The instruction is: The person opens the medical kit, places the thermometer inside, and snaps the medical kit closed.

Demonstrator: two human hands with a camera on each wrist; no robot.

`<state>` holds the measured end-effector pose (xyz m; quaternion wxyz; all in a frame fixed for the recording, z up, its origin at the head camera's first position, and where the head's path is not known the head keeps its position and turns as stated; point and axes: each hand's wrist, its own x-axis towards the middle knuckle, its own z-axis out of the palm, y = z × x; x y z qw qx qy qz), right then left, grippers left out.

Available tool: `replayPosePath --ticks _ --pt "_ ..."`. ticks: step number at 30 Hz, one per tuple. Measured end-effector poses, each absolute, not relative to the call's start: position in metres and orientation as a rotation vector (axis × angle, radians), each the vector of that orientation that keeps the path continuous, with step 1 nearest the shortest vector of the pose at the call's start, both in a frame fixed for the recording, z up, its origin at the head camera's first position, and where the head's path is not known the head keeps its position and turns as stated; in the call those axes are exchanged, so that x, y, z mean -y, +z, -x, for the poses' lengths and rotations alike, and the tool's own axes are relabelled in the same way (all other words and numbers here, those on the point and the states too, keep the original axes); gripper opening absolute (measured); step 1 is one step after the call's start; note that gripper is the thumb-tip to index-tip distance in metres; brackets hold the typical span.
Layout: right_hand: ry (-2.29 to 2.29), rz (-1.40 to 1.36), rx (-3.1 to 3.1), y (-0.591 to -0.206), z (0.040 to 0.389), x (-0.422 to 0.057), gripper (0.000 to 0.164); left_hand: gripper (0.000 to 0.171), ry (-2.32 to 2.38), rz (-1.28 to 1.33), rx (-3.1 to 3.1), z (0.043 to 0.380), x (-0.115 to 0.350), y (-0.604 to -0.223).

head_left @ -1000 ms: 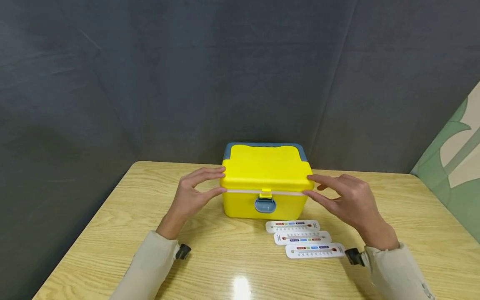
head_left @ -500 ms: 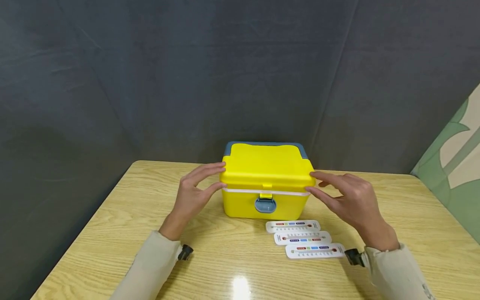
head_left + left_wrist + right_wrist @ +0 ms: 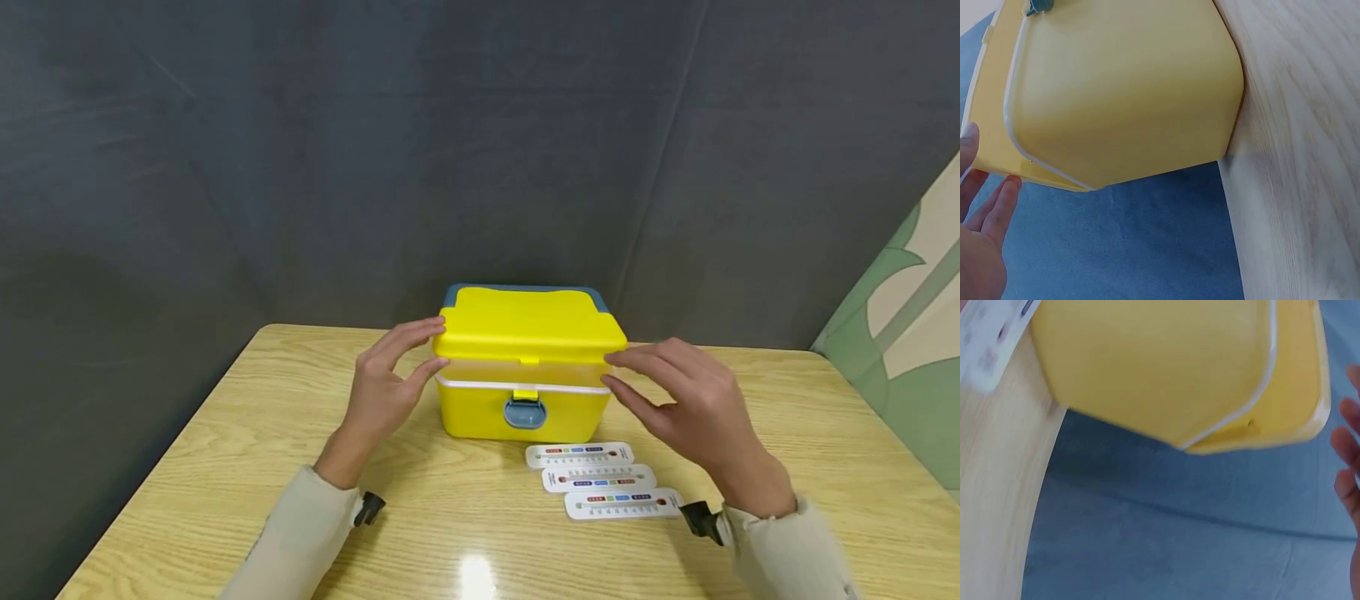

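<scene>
A yellow plastic box [image 3: 525, 417] with a blue-grey latch [image 3: 525, 413] stands on the table. Its yellow lid [image 3: 528, 325] is tilted partly up, leaving a gap above the white rim. My left hand [image 3: 381, 392] pinches the lid's left front corner, thumb at the front edge and fingers along the side, as the left wrist view shows. At the right front corner is my right hand [image 3: 686, 400], fingers spread. The right wrist view shows those fingers [image 3: 1347, 447] just off the lid's edge. Three white thermometers [image 3: 598, 479] lie in front of the box.
The wooden table [image 3: 442, 517] ends just behind the box, where a dark grey cloth [image 3: 360, 167] hangs. A green and beige patterned panel [image 3: 915, 333] stands at the right. Small black wrist cameras [image 3: 367, 508] sit below both hands.
The lid has swung up from shut to partly open, with the left hand rising along with it. The right fingers have come off the lid's edge. The thermometers have not moved.
</scene>
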<state>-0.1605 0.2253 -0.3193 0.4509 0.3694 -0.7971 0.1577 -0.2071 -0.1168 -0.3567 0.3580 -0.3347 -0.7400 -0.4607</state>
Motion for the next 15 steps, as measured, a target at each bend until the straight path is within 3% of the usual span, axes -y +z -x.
replayPosePath --ticks 6,15 --pt "0.342 -1.121 2.084 -0.327 0.158 -0.208 0.043 0.043 -1.189 0.843 1.896 0.209 0.115 -0.355" --pt "0.316 -1.126 2.206 -0.343 0.165 -0.206 0.038 0.043 -1.185 0.793 1.870 0.211 0.112 -0.351"
